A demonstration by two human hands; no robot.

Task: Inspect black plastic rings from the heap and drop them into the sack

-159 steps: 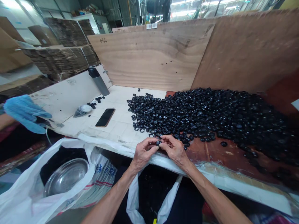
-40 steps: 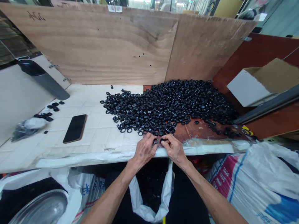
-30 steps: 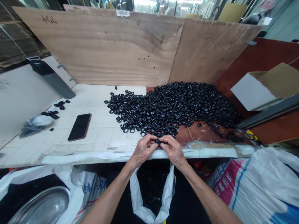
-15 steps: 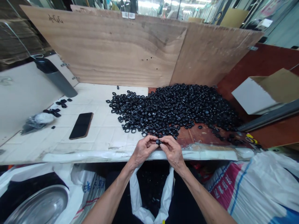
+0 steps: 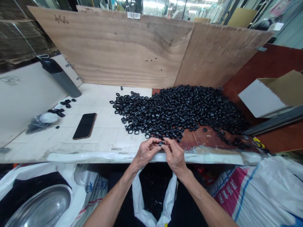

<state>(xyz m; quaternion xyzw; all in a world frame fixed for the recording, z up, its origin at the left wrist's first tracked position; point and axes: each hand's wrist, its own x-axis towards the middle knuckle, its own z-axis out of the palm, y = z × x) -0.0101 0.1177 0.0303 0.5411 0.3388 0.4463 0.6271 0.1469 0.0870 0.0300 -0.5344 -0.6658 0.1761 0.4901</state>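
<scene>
Both hands meet at the front edge of the table, over the near side of a heap of small black parts [image 5: 180,107]. Between the fingertips is a small black ring-like part [image 5: 161,143]; its exact kind is too small to tell. My left hand [image 5: 148,151] pinches it from the left with thumb and fingers. From the right, the thumb and fingers of my right hand [image 5: 175,155] close on it too. Directly below the hands hangs a white bag [image 5: 139,195], its mouth spread, with more black parts inside. Many of the heap's nearest pieces look like open rings.
On the table's left lie a phone [image 5: 84,126], a plastic bag of parts [image 5: 44,121] and a grey cylinder [image 5: 63,78]. A wooden board [image 5: 113,50] walls the back. An open carton [image 5: 262,97] stands right; a metal basin [image 5: 42,208] and a sack [image 5: 255,189] flank the bag.
The view has swung slightly left, so the surroundings sit a little further right. Both hands remain together on the black ring-like part, with the right fingertips shifted slightly.
</scene>
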